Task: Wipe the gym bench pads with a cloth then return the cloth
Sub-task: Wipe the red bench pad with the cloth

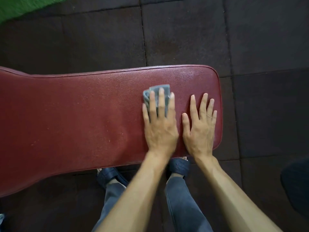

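Note:
A dark red padded bench pad (75, 118) runs across the view from the left edge to its rounded right end. A small grey cloth (164, 90) lies on the pad near that right end. My left hand (159, 124) presses flat on the cloth with fingers spread, covering most of it. My right hand (199, 126) rests flat and empty on the bare pad just to the right, close to the pad's end. The pad's surface looks dusty and speckled to the left of the cloth.
Dark rubber floor tiles (184, 30) surround the bench. A strip of green turf (20, 7) shows at the top left. My legs in jeans and dark sandals (178, 166) stand under the pad's near edge. A dark object (296, 181) sits at the right edge.

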A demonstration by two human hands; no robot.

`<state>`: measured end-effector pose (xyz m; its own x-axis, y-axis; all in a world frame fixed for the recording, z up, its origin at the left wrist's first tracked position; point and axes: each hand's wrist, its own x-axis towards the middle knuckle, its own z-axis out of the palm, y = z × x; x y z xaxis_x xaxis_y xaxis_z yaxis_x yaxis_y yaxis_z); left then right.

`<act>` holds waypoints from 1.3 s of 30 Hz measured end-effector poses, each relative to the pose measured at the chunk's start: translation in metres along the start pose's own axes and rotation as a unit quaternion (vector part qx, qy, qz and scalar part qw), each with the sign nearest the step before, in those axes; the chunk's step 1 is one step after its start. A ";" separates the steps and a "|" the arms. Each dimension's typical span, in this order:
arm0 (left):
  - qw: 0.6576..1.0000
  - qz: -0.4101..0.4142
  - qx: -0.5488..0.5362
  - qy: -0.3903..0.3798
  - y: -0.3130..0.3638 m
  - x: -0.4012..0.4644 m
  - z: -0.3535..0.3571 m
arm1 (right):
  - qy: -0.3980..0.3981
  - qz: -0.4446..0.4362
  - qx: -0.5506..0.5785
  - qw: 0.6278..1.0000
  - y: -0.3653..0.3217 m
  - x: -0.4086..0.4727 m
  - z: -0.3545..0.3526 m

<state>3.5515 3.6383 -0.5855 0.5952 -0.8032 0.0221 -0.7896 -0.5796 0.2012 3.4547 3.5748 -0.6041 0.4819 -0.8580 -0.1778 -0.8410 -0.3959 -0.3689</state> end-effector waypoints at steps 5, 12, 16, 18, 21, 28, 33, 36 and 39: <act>1.000 -0.005 -0.002 0.009 -0.098 0.043 -0.032 | -0.002 0.001 0.000 1.000 -0.003 -0.001 -0.001; 0.997 0.056 -0.013 -0.049 -0.065 -0.077 -0.030 | -0.006 0.017 -0.020 1.000 -0.014 -0.002 -0.001; 0.999 0.047 -0.004 -0.009 -0.067 0.020 -0.028 | -0.006 0.000 -0.025 1.000 -0.014 0.002 -0.002; 0.999 -0.032 0.031 -0.001 -0.110 0.049 -0.036 | -0.007 -0.005 -0.022 1.000 -0.019 0.006 -0.002; 0.996 -0.087 0.022 0.012 -0.157 0.014 -0.051 | -0.016 -0.045 -0.021 0.999 -0.040 0.013 -0.002; 0.998 0.059 -0.031 -0.016 -0.089 -0.066 -0.035 | -0.014 -0.056 0.001 0.998 -0.086 0.017 0.013; 0.998 -0.056 0.025 0.015 -0.201 0.041 -0.062 | 0.005 -0.007 0.022 1.000 -0.093 0.011 0.017; 0.994 -0.101 0.019 0.033 -0.242 -0.006 -0.080 | 0.014 0.022 0.025 0.999 -0.112 0.003 0.023; 0.998 -0.058 0.000 0.012 -0.190 -0.094 -0.070 | 0.007 0.020 0.012 1.000 -0.130 -0.012 0.029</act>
<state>3.6559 3.8338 -0.5571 0.6862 -0.7270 0.0230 -0.7152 -0.6686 0.2034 3.5656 3.6460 -0.5802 0.4451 -0.8773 -0.1794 -0.8530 -0.3544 -0.3832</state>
